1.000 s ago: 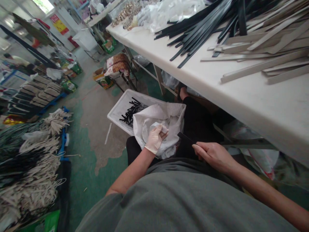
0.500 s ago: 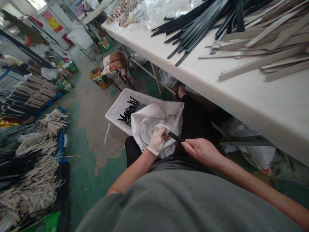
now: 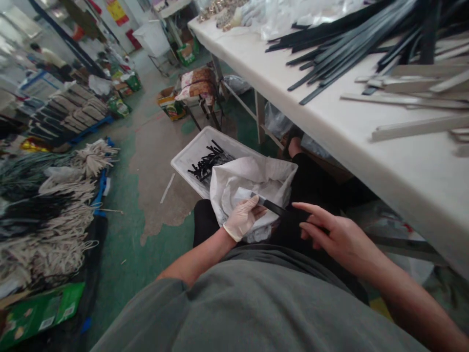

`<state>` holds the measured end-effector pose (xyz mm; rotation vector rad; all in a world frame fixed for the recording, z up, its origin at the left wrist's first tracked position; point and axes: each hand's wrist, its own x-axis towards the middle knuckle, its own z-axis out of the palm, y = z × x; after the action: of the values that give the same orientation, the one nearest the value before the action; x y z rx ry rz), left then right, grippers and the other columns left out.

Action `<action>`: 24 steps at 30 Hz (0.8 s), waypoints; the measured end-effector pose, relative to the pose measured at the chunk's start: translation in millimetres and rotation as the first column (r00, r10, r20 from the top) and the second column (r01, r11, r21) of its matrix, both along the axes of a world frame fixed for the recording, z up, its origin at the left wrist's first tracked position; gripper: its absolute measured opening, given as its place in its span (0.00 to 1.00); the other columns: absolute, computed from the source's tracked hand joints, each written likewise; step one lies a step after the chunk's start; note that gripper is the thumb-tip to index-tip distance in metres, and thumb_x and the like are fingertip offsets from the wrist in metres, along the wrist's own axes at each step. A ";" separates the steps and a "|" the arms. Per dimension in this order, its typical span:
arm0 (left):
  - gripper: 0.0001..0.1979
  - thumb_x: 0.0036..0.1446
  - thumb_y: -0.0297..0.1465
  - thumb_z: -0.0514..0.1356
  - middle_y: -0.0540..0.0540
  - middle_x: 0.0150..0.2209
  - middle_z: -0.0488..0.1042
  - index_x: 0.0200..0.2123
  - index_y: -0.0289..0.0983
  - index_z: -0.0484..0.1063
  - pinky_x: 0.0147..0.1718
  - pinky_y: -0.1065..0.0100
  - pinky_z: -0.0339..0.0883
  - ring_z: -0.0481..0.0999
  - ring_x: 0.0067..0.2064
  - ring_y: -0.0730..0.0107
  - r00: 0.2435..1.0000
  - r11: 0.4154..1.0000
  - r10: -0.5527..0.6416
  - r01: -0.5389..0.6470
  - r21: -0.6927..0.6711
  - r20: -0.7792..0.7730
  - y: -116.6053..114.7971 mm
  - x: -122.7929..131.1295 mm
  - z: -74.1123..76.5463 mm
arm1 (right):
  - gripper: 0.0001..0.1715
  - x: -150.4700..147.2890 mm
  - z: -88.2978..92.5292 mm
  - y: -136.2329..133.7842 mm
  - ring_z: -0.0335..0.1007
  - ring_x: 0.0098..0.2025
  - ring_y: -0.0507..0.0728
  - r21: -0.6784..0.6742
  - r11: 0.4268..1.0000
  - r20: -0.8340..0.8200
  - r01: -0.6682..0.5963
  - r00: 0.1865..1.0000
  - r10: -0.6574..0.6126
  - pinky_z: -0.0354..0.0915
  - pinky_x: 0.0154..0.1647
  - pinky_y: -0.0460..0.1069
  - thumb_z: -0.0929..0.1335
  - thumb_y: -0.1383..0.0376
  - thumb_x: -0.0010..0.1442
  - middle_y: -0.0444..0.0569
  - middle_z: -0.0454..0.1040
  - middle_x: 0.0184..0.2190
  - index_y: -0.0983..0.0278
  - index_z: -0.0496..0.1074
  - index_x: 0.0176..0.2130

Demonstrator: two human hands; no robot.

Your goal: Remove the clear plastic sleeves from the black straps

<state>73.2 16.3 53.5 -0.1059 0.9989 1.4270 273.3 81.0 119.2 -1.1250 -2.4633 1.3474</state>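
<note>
My left hand [image 3: 243,217], in a pale glove, is closed on a black strap [image 3: 273,207] that has a whitish clear piece [image 3: 242,194] at its far end. The strap points to the right, over my lap. Bare and with fingers apart, my right hand [image 3: 326,230] is just beyond the strap's free end and holds nothing. Below my left hand a white sack [image 3: 223,181] lies open on my lap. It leans against a white plastic bin [image 3: 186,146] in which short black strips [image 3: 208,161] are heaped.
The white table [image 3: 340,137] on the right bears long black strips [image 3: 340,54] and beige strips [image 3: 414,124]. A stool with a patterned cushion [image 3: 198,85] stands ahead. Bundled beige cords [image 3: 69,244] lie on the left. Farther off, a person [image 3: 53,58] is bent over.
My right hand has let go of the strap's end and moved right, its fingers opening. My left hand still holds the strap. The view has turned slightly left.
</note>
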 end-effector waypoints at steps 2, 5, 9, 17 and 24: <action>0.16 0.40 0.35 0.74 0.47 0.30 0.77 0.28 0.34 0.73 0.37 0.68 0.71 0.78 0.33 0.69 0.999 0.997 -0.050 0.050 0.052 0.015 -6.2 6.6 4.8 | 0.27 -5.9 2.6 2.7 0.70 0.21 0.53 0.024 1.000 -0.003 -0.011 1.000 0.011 0.65 0.25 0.47 0.61 0.57 0.64 0.46 0.78 0.28 0.59 0.62 0.61; 0.19 0.43 0.40 0.73 0.43 0.30 0.77 0.32 0.32 0.77 0.32 0.68 0.69 0.77 0.30 0.68 0.985 0.976 -0.162 0.169 0.138 -0.060 -10.2 11.9 13.5 | 0.27 -31.7 5.6 7.0 0.72 0.22 0.54 0.084 0.994 -0.006 -0.071 0.997 0.072 0.66 0.27 0.48 0.60 0.59 0.65 0.46 0.78 0.28 0.59 0.61 0.62; 0.17 0.41 0.39 0.73 0.45 0.27 0.77 0.29 0.33 0.80 0.32 0.67 0.68 0.75 0.29 0.68 0.893 0.979 0.094 -0.002 0.205 -0.439 -18.3 -37.2 47.6 | 0.31 -67.5 26.7 10.4 0.74 0.25 0.56 0.062 0.983 -0.067 -0.172 0.982 0.176 0.70 0.30 0.50 0.62 0.57 0.63 0.46 0.78 0.31 0.56 0.57 0.64; 0.12 0.37 0.29 0.75 0.53 0.29 0.78 0.29 0.40 0.79 0.34 0.70 0.67 0.75 0.32 0.72 0.268 0.571 0.814 -0.528 0.628 -0.515 -113.5 -156.1 132.6 | 0.13 -127.5 60.1 -5.0 0.71 0.21 0.56 0.000 0.886 -0.200 -0.464 0.868 0.454 0.68 0.23 0.49 0.62 0.53 0.63 0.45 0.75 0.23 0.53 0.72 0.40; 0.12 0.38 0.29 0.74 0.52 0.25 0.74 0.29 0.35 0.78 0.28 0.74 0.64 0.67 0.25 0.81 0.496 0.552 0.832 -0.780 0.293 -0.247 -157.4 -149.9 59.9 | 0.24 -149.6 51.3 -11.1 0.61 0.16 0.53 0.088 0.860 -0.021 -0.503 0.862 0.506 0.59 0.18 0.47 0.61 0.50 0.63 0.43 0.65 0.14 0.57 0.65 0.21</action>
<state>-76.7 -141.0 113.3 -0.2403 1.2072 2.4814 123.7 69.9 170.5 -0.4268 -2.8700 1.3429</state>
